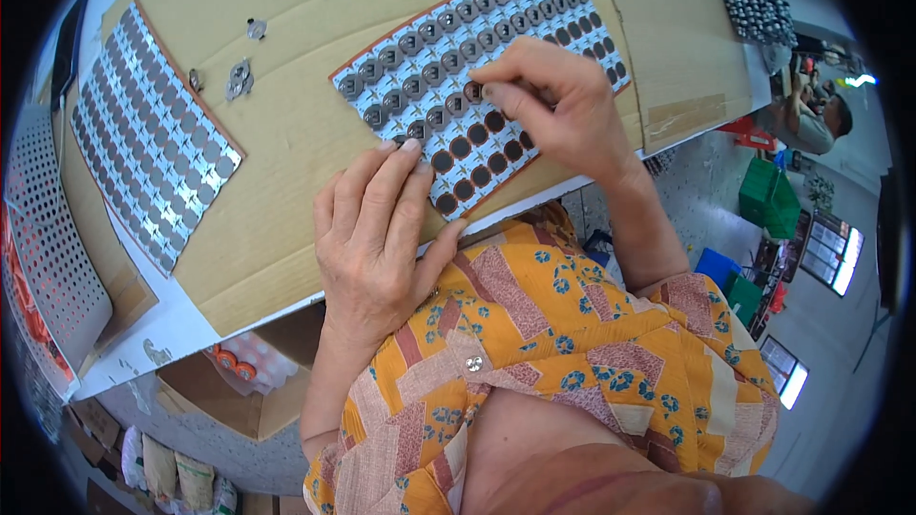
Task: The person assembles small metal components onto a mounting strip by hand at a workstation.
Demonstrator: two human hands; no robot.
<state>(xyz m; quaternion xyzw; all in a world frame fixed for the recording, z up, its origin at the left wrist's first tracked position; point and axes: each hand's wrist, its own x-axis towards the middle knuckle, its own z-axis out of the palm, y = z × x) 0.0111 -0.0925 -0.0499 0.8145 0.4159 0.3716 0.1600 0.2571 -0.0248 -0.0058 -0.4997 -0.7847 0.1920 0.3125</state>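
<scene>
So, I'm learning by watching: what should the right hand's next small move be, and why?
I'd probably press down gently with the right hand before lifting it: its thumb and finger meet at a round spot on the panel beneath, with grey metal parts in the rows beyond and bare dark spots nearer the body. The left hand touches that panel, perhaps steadying it.

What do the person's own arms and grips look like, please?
The left grip and right grip are bare human hands, with no gloves visible. The forearms are uncovered too, below short, loose sleeves in orange-yellow fabric patterned with dusty-pink patches and small blue flowers.
</scene>
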